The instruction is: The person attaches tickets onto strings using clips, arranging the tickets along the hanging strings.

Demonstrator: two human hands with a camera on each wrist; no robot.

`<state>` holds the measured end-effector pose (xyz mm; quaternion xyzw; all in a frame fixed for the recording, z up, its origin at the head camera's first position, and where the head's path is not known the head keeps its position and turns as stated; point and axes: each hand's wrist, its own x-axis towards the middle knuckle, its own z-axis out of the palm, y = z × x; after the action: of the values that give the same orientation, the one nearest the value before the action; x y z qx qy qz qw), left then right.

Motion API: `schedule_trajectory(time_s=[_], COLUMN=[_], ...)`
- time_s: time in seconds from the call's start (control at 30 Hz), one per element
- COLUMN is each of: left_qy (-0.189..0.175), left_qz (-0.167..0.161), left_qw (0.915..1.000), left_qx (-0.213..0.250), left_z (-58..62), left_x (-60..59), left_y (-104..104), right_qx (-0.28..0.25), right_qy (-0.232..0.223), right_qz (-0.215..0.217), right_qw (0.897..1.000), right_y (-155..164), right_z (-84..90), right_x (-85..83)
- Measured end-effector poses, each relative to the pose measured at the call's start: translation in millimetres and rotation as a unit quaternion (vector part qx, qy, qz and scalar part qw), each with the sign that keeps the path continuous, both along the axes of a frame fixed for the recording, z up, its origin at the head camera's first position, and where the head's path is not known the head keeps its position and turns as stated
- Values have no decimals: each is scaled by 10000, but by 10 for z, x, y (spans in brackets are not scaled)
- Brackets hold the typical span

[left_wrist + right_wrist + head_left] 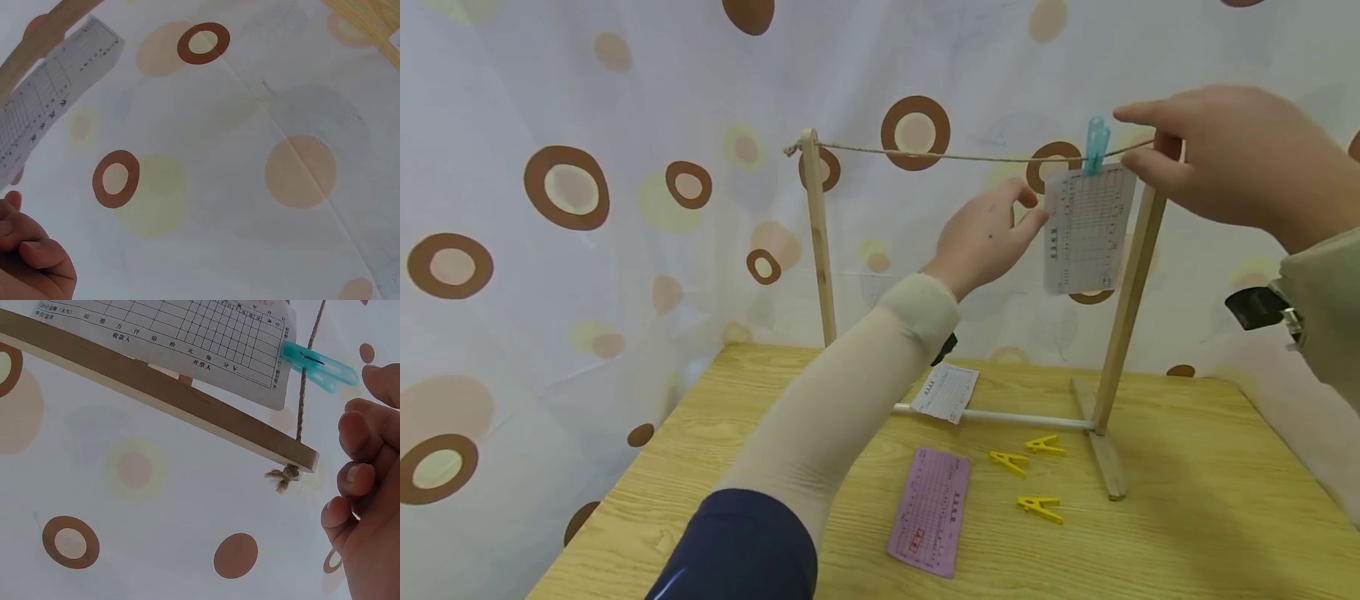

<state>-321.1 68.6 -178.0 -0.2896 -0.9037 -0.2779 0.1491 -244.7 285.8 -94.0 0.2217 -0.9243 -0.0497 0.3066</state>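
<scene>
- One white slip (1088, 229) hangs from the string (955, 156), pinned by one blue peg (1096, 143); it sits between the two hands, at the left hand's fingertips and just left of the right hand.
- The left hand (983, 240) reaches up to the slip's left edge; thumb and fingertips meet at that edge, though whether they actually pinch the paper cannot be told from the head view. In the left wrist view the fingers (31, 259) are curled, with the slip up and to the left of them.
- The right hand (1225, 154) is raised at the string's right end, just right of the blue peg, index finger stretched out above the string and the other fingers loosely bent; it grips nothing that can be seen. In the right wrist view its fingers (359, 487) lie near the peg and the knotted string end without closing on either.
- One wooden rack with two uprights (817, 242) carries the string; the right upright passes behind the right hand.
- Below the hands on the worktop (1187, 533): one pink slip (931, 510), one further white slip (947, 390) leaning on the rack's white crossbar (1022, 417), and three yellow pegs (1009, 461).
- The yellow pegs lie loose, well below the right hand, beside the pink slip.
</scene>
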Motion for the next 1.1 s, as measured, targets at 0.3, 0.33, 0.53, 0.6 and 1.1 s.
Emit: schedule_trajectory(time_s=[0.3,0.33,0.53,0.6,1.1], left_qy=[142,152,208,256,490], left_qz=[-253,-322,-771,-849,-1367], left_qw=[9992,9990,9959,9945,9850], left_qx=[-291,-282,-435,-549,-931], left_z=[-251,-276,-431,-471,-830], left_x=[-8,2,91,129,440], left_y=[-277,-303,-423,-450,-710], right_qx=[-397,-397,-293,-214,-149], right_qy=[29,58,47,24,-416], right_qz=[21,54,319,379,654], right_qw=[9992,9992,9990,9990,9969], right_y=[113,116,113,102,55], right_z=[-145,-167,-273,-291,-752], right_x=[87,95,155,174,327])
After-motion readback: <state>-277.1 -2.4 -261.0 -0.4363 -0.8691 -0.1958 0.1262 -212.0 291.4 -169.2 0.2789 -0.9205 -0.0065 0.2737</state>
